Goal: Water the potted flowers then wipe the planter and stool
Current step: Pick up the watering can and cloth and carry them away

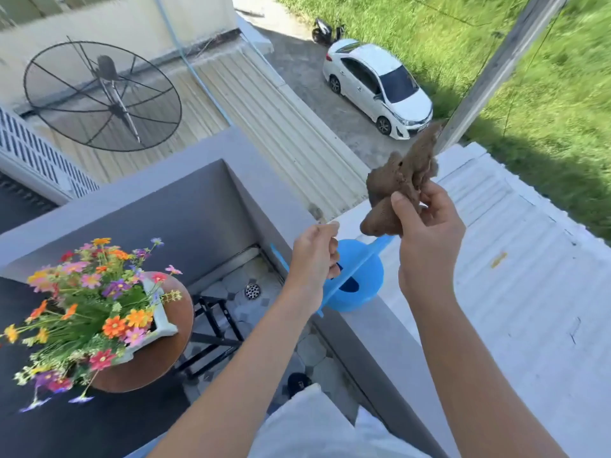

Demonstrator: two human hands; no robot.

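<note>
My right hand [426, 233] holds a crumpled brown cloth [400, 183] up in the air above the balcony wall. My left hand [314, 259] is loosely closed with nothing visible in it, hovering over the blue watering can [357, 282] that rests on the wall ledge. At the lower left, colourful flowers [86, 309] fill a white planter [162, 322] that stands on a round brown stool [165, 361].
A grey balcony wall [373, 345] runs from the corner towards me. Tiled floor with a drain [252, 290] lies below. The stool's black metal legs [211, 328] show beneath it. A satellite dish [102, 95], a roof and a white car [377, 87] are beyond.
</note>
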